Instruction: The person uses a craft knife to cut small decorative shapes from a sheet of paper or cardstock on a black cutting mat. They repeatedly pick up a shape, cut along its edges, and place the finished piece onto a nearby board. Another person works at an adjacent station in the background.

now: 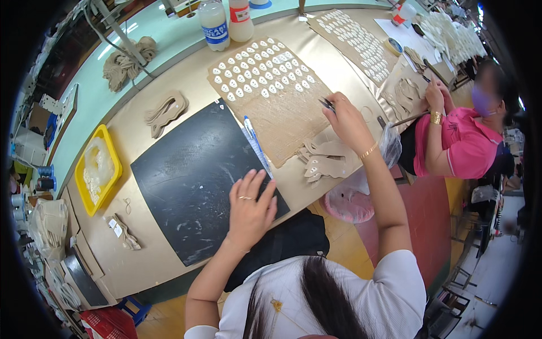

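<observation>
My left hand (252, 208) lies with fingers stretched and apart on the near right part of a black mat (189, 169). In my right hand (348, 123) is a pair of dark, pointed tweezers (327, 104), raised near the right edge of a brown sheet (282, 124). Rows of small white oval pieces (264, 68) cover the far part of that sheet; its near part is bare and looks shiny. Beige fabric cutouts (324, 161) lie in a loose pile below my right wrist. Between mat and sheet rests a blue-and-white pen (250, 127).
A yellow basket (116, 155) with a plastic bag and white pieces stands left. Beige cutouts (166, 113) lie beyond the mat. Two bottles (213, 28) stand at the back. Another sheet of white pieces (358, 42) lies far right, near a co-worker in pink (463, 141).
</observation>
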Action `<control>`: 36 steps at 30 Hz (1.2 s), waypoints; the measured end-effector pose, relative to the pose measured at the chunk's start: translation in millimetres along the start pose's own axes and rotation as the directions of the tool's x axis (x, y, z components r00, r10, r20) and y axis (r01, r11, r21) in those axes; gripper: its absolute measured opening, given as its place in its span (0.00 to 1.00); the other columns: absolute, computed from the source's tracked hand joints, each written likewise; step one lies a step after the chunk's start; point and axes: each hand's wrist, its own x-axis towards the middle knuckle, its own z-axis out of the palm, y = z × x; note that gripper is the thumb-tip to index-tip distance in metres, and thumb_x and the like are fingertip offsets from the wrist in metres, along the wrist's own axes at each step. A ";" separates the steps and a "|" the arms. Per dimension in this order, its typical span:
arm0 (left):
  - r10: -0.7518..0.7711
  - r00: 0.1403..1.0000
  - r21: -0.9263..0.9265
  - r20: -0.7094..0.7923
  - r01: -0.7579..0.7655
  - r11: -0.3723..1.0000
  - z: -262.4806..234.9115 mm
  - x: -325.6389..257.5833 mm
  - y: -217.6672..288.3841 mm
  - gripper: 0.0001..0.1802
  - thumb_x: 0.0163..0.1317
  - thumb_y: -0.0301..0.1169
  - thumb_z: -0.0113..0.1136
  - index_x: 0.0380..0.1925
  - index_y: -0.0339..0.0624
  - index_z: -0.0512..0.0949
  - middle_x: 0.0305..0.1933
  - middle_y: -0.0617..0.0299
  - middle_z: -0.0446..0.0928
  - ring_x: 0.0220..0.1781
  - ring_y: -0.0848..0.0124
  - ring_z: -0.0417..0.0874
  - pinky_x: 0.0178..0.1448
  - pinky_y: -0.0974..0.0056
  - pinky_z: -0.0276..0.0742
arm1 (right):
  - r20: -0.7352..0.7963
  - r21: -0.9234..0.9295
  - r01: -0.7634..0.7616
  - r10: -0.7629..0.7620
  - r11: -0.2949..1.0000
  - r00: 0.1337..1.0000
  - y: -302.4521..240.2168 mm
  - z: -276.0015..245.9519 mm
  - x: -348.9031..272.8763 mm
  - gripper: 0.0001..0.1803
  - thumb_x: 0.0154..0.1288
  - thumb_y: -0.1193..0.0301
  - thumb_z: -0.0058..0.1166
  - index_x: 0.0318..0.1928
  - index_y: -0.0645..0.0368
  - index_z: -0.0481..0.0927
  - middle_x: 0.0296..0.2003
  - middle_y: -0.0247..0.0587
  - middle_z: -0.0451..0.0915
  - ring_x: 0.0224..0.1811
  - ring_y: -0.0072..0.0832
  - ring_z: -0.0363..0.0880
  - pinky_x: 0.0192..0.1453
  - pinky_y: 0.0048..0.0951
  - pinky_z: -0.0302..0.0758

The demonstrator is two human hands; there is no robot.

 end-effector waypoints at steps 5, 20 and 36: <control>-0.004 0.998 0.021 0.059 0.002 1.000 30.8 16.3 8.2 0.24 0.62 0.35 0.65 0.58 0.45 0.79 0.67 0.51 0.73 0.74 0.53 0.68 0.75 0.43 0.59 | 0.105 -0.354 0.224 -0.199 0.908 0.974 1.5 7.6 68.1 0.06 0.63 0.70 0.61 0.41 0.52 0.84 0.38 0.37 0.82 0.39 0.36 0.85 0.43 0.39 0.77; -0.015 0.999 0.062 0.042 0.013 0.998 34.8 14.9 7.3 0.22 0.61 0.39 0.66 0.56 0.46 0.81 0.64 0.55 0.76 0.74 0.58 0.68 0.75 0.45 0.58 | 0.328 -0.531 0.573 -0.472 0.624 0.818 -5.6 20.8 111.9 0.06 0.56 0.74 0.59 0.25 0.48 0.84 0.31 0.30 0.80 0.34 0.29 0.84 0.38 0.34 0.73; -0.010 1.000 0.060 0.018 0.009 0.998 39.4 14.4 7.4 0.21 0.62 0.39 0.65 0.54 0.46 0.81 0.63 0.54 0.77 0.73 0.57 0.68 0.75 0.44 0.58 | 0.499 -0.116 -0.002 0.060 0.993 0.864 18.0 18.1 133.5 0.14 0.50 0.68 0.74 0.39 0.55 0.91 0.33 0.39 0.89 0.33 0.32 0.88 0.41 0.30 0.83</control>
